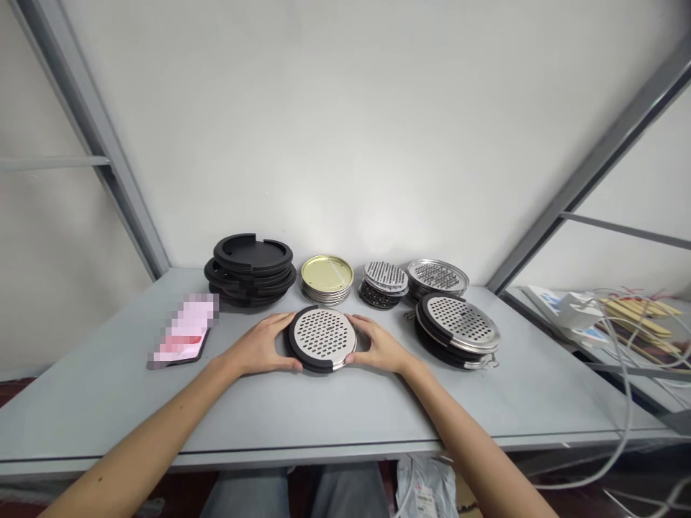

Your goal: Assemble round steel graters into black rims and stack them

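Well, from where I stand, the left hand (265, 345) curves half open around the black rim (317, 365) of a perforated metal disc (324, 334), its thumb at the near side. The right hand (378, 345) grips the bare silver edge opposite, thumb and fingers apart. The disc lies between them, low over or on the grey table (302, 414), nearer than the yellow-topped stack of round plates (327, 278).

The left hand (270, 344) and right hand (378, 345) are holding a disc (324, 335) with holes. A phone (188, 331) is resting on the worktop (324, 417), and black rings (251, 270) are sitting piled up behind.
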Demonstrator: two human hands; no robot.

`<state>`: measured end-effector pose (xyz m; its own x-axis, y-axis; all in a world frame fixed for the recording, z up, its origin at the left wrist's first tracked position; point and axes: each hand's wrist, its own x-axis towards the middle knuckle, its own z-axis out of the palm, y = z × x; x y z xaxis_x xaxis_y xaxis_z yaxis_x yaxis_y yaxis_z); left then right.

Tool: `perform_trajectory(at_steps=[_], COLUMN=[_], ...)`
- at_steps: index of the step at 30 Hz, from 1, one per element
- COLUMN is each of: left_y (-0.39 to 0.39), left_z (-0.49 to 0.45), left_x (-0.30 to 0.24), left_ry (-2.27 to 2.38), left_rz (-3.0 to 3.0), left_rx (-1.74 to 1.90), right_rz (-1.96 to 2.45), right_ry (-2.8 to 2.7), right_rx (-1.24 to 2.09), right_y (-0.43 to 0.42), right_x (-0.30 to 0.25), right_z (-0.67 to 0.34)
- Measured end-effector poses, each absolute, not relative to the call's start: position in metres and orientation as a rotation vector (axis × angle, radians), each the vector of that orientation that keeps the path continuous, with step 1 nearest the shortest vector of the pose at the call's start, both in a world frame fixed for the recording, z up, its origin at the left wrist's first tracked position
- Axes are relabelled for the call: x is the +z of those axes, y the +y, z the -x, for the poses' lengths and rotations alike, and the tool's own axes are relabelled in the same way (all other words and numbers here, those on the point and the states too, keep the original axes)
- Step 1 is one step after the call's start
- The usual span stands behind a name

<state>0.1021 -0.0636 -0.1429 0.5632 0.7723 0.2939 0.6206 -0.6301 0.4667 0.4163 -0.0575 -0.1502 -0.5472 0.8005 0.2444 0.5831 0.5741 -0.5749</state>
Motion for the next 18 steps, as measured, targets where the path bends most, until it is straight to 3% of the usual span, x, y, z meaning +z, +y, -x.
perform_trajectory(at_steps=[18], left_y=[-0.064], left_z=[-0.1], left_x=[-0.131], left_ry=[1.059], left_rz=[-2.572], left_rx=[0.685], right_rz=[1.095], right_ry=[-2.271], right_rx=[0.686], right_y=[-0.058], right_x=[-0.147], right_z=[-0.423])
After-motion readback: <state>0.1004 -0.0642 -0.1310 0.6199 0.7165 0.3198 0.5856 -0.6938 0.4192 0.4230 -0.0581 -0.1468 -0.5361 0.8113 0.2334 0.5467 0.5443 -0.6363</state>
